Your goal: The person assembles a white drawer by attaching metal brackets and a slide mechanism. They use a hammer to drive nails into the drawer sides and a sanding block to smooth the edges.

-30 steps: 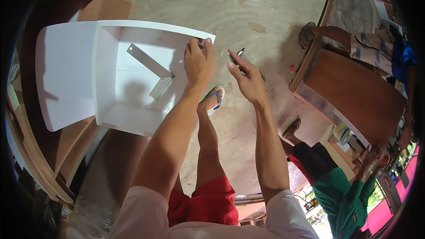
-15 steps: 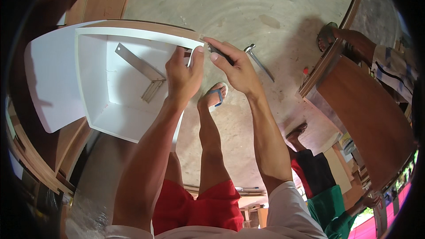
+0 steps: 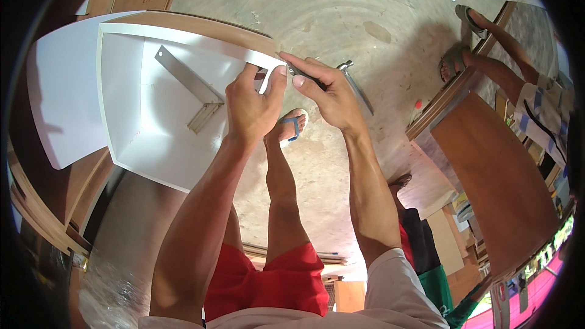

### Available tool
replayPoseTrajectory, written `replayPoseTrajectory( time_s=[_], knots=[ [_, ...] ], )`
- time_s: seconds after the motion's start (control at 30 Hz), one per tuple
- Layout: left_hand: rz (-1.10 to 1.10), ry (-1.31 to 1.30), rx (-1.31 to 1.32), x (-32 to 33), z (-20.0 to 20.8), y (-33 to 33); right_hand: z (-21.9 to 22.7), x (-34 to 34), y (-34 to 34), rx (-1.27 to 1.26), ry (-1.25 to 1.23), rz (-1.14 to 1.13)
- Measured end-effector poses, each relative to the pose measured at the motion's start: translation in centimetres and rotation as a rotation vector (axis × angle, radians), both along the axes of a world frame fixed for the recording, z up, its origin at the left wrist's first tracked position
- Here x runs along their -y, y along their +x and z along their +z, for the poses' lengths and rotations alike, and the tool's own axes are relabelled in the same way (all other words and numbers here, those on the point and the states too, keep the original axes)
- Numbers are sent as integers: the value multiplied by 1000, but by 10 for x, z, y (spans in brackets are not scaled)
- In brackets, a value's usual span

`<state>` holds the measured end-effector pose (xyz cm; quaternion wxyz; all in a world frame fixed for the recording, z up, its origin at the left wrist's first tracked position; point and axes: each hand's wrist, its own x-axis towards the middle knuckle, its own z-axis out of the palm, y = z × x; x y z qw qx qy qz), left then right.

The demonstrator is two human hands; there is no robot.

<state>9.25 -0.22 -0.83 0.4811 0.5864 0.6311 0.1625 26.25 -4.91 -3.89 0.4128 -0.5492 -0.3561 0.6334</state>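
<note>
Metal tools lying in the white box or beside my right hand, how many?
2: a silver L-shaped square in the white box and a slim metal hammer on the floor beside the right hand. Others may be hidden.

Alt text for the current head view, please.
A left hand grips the rim of an open white box while the right hand holds a slim dark tool at its corner. A grey carpenter's square lies inside; a silver-headed hammer on the beige floor.
</note>
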Motion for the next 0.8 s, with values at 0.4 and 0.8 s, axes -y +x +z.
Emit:
replayPoseTrajectory(
  time_s=[0.4,0.8],
  knots=[
    [26,23,57,0,-6,-1,11,-6,1,79,-40,15],
    [-10,76,42,2,-9,-3,29,-12,-7,146,-139,-20]
  ],
)
